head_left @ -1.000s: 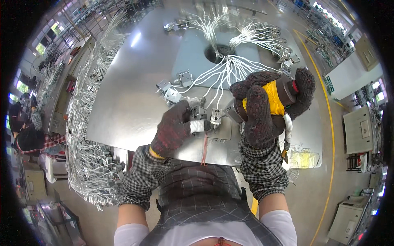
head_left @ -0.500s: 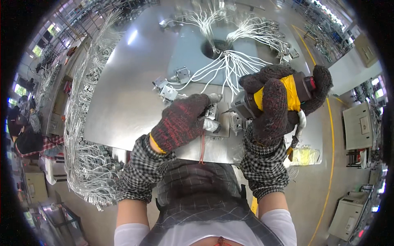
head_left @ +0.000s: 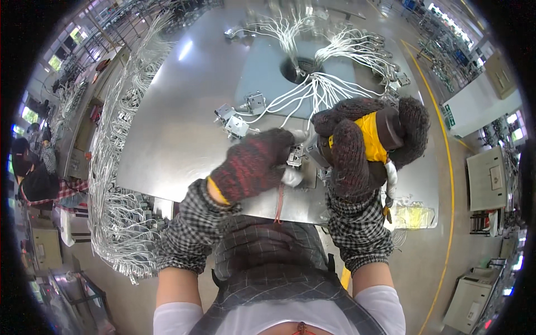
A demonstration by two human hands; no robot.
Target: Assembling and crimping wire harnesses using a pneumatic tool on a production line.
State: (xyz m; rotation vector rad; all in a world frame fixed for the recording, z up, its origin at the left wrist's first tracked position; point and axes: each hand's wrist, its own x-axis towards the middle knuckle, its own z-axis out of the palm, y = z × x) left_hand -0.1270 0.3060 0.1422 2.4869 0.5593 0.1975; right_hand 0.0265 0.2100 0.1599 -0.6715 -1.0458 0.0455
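Observation:
My gloved left hand pinches a small silver metal fitting near the table's front edge, with pale finger covers on its fingertips. Wrapped in my gloved right hand is a dark electric screwdriver bound with yellow tape. Its nose points left and meets the fitting or stops just short; the tip is hidden. Reddish wires hang over the table edge below the fitting. Beyond my left hand lie more metal fittings on white cables, which gather at a dark round hole.
A thick row of white cables with metal ends hangs along the left side of the metal table. A clear, yellowish package lies at the right corner. Another person sits far left. Cabinets stand right.
My right hand has brought the screwdriver left, up to the fitting in my left hand. Its bit, visible before, is now hidden. The whole view has shifted slightly.

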